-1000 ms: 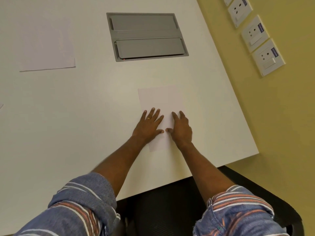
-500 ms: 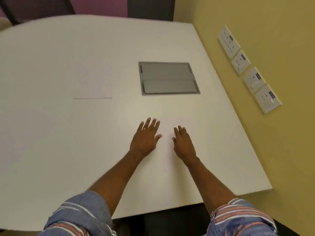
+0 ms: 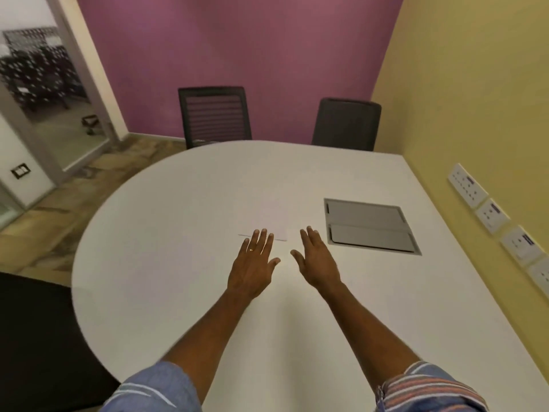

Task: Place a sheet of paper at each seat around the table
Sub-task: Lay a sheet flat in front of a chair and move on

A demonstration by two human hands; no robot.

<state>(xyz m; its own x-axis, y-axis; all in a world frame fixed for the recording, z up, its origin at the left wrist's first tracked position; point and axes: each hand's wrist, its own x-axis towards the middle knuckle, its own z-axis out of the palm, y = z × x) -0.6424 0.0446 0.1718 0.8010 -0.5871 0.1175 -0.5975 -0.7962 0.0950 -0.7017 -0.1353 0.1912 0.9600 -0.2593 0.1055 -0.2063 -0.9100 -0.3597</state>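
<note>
The view is now raised from the near edge of the desk [image 3: 148, 263] to take in the far seats, and both hands are lifted off the sheet that was pressed flat a second ago; that sheet, below the palms earlier, can no longer be made out against the pale surface.

To the left of the left hand [image 3: 252, 266], only bare desk and a dark shape at the near corner are seen. The left hand's grip is wide, fingers spread flat, nothing held; it cannot be told whether it touches the surface. Just beyond its fingertips [image 3: 261, 234], a faint sheet of paper [image 3: 271, 218] is seen lying flat, its near edge showing as a thin line.

The right hand [image 3: 318, 263] is likewise open, its grip wide and empty. Beyond and to its right, the grey cable hatch [image 3: 370, 226] is set into the desk. Far past both hands, two chairs [image 3: 215, 114] are drawn up at the opposite rim, with no sheet discernible before them.

The near seat is judged served; the far seats seem to remain, and no spare paper is in either hand.
</note>
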